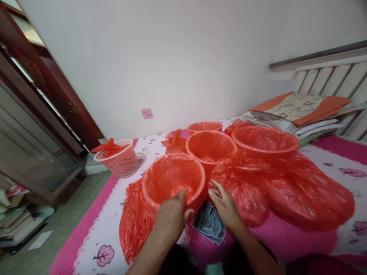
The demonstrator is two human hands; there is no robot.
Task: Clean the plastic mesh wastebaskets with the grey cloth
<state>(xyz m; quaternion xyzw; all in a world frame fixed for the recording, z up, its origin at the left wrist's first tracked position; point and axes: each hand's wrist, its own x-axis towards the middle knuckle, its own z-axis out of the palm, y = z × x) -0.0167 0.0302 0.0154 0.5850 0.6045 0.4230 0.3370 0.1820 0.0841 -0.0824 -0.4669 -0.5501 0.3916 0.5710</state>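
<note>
A round plastic basket [145, 191], lined with a red plastic bag [134, 225], stands in front of me on the bed. Across its near rim lies my left hand [172, 215], fingers stretched over the edge and thumb apart; its fingertips are partly hidden. To the right of this basket, my right hand [225, 204] is open with fingers spread, close to the loose red bag [241, 191] around a neighbouring basket. Whether those fingers touch the bag I cannot tell. Under the hands, a folded grey-blue cloth [210, 223] lies on the bed.
Behind stand more red-lined baskets: one in the middle [211, 134], one at right [265, 139] and one near the wall [205, 125]. At left is a pink basket [122, 162] holding crumpled red plastic. Folded bedding [304, 109] lies by the radiator [332, 82].
</note>
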